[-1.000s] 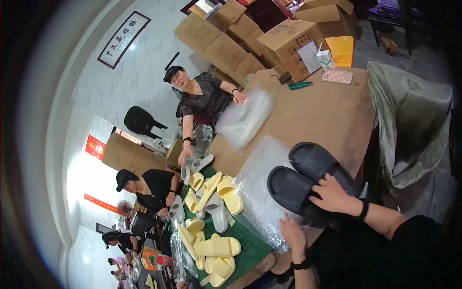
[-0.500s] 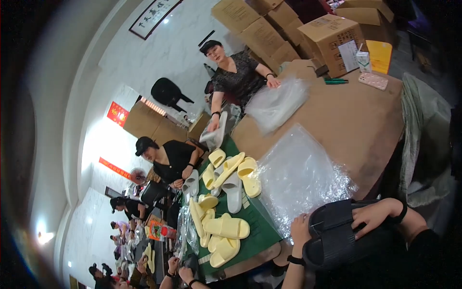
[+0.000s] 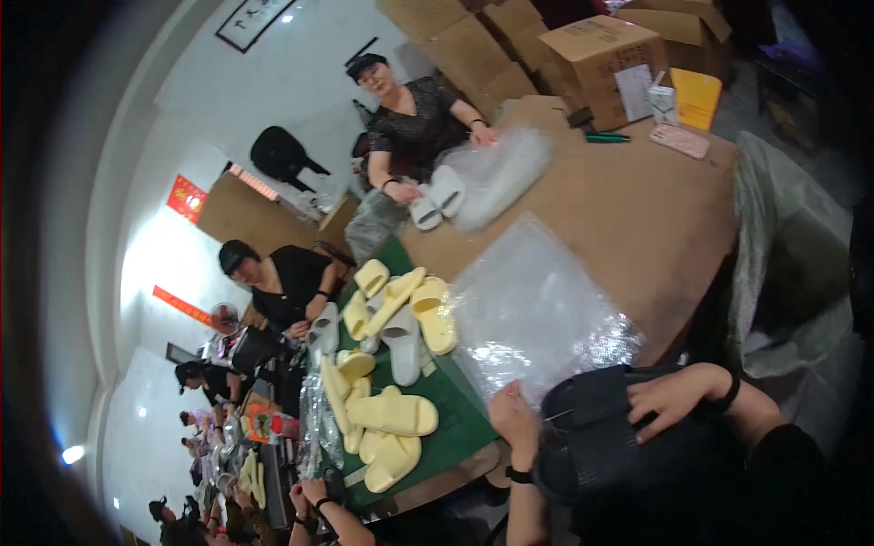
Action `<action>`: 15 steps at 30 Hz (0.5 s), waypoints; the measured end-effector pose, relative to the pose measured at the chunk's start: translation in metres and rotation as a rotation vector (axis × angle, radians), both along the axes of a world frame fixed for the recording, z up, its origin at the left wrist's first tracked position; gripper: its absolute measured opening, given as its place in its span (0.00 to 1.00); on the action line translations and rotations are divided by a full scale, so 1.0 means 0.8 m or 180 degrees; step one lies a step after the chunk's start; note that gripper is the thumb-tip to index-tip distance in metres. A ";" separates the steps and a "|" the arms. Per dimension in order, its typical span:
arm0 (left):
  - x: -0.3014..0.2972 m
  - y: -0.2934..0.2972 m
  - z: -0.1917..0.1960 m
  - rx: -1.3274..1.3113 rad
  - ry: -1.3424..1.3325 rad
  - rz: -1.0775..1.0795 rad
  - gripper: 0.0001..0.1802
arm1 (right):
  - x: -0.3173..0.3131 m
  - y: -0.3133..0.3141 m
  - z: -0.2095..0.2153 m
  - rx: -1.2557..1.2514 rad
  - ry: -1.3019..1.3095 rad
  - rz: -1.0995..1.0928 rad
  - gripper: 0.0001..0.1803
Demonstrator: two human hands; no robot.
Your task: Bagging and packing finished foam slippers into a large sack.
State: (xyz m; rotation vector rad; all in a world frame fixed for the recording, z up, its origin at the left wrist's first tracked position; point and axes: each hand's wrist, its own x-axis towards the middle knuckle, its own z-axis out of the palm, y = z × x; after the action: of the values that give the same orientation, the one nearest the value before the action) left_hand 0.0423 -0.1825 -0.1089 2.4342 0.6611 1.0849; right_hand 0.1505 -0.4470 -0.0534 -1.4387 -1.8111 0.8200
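A pair of black slide sandals (image 3: 596, 428) is in front of me at the lower right, with wide straps on top. My right hand (image 3: 674, 400) grips them from above, its fingers bent over the strap area. Just left of the sandals, my left hand (image 3: 515, 420) is raised with its fingers curled closed, at the lower edge of a stack of clear plastic bags (image 3: 546, 309). Whether it pinches any film is too blurred to tell. The bags lie flat on the brown table covering (image 3: 628, 218).
Yellow slides (image 3: 393, 414) and a grey slide (image 3: 401, 346) are heaped on a green mat (image 3: 455, 400) to the left. Across the table a co-worker (image 3: 414, 118) handles pale slides (image 3: 437, 198) beside plastic bags. A carton (image 3: 601, 68), phone (image 3: 680, 140) and drink carton (image 3: 663, 104) stand far right.
My left hand has come off the black sandals to the bags' edge. The right hand stays on the sandals. The co-worker's pale slides now lie on the table by the bags. My view has shifted right.
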 end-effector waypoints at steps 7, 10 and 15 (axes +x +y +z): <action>0.006 0.004 0.007 0.0283 -0.0508 -0.0298 0.05 | -0.008 0.005 0.010 -0.0039 0.0072 0.0010 0.25; 0.002 -0.001 0.014 -0.0102 -0.0423 -0.0397 0.05 | -0.009 0.006 0.002 -0.0069 0.0157 -0.0106 0.25; -0.003 -0.005 0.016 -0.0595 -0.0457 -0.0149 0.06 | -0.008 0.007 0.005 -0.0059 0.0059 -0.0317 0.26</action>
State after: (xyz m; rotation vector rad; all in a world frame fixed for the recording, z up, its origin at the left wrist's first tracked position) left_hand 0.0401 -0.1866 -0.0960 2.1806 0.6262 1.1142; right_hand 0.1444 -0.4417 -0.0497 -1.5153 -1.7078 0.7988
